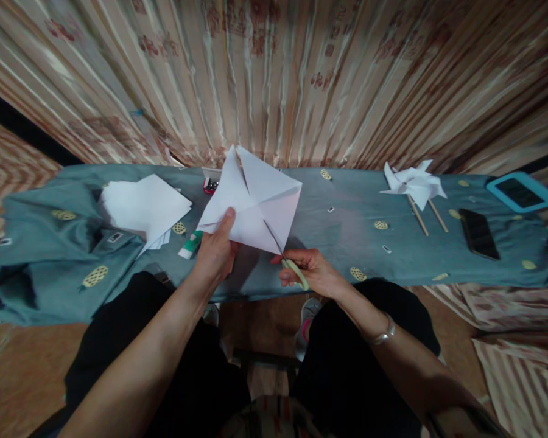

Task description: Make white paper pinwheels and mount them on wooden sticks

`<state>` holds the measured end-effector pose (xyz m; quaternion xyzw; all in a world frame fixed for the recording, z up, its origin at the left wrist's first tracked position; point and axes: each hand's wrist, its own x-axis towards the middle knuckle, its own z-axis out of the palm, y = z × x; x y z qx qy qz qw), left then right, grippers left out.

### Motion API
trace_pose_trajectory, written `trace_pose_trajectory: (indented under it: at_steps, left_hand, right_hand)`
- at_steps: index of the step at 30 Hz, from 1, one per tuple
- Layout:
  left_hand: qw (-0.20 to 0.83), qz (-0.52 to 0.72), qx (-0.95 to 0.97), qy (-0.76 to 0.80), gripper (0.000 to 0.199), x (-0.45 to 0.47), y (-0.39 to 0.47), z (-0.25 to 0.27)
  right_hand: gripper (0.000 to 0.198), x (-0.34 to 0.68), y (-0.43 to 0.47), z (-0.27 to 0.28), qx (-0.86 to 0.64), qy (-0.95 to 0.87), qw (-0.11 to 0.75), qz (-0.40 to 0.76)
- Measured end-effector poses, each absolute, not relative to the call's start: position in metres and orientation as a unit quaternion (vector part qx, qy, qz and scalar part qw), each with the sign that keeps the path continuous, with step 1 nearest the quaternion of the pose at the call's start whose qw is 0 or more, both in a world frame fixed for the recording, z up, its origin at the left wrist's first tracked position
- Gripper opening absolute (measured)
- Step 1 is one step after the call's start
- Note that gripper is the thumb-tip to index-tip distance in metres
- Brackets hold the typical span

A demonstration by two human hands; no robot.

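My left hand (218, 248) grips a square sheet of white paper (242, 213) at its lower left edge, thumb on top. Slits run inward from the sheet's upper corner, and folds cross at its middle. Closed round the pale green handles of a pair of scissors (296, 272) is my right hand (315, 271). The scissor blades lie at the sheet's lower corner and point toward its centre; one blade shows above the paper, the other is hidden. The paper is held up over the cloth-covered table.
A stack of white paper (141, 204) lies left on the green cloth (347, 243). Near it are a green-and-white box (190, 244) and a small red box (209, 185). Paper pinwheels (415, 182) on sticks, a dark phone (479, 234) and a blue-framed tablet (522, 191) lie right. A curtain (274, 79) hangs behind.
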<state>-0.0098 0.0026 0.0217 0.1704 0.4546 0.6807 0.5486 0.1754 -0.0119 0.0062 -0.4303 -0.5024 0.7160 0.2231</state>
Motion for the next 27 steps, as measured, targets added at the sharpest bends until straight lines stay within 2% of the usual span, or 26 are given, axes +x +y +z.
trace_pose_trajectory:
  at_steps: [6,27]
  left_hand:
    - [0.547,0.683,0.167,0.454,0.028,-0.0097,0.0026,0.0225]
    - [0.569,0.666,0.194,0.442,0.036,-0.0093,-0.0012,0.0168]
  right_hand:
    - [0.052,0.1751,-0.0117,0.0021,-0.433,-0.484,0.226,0.726]
    - [0.053,0.1715,-0.0106,0.0050,-0.434,-0.499,0.228,0.715]
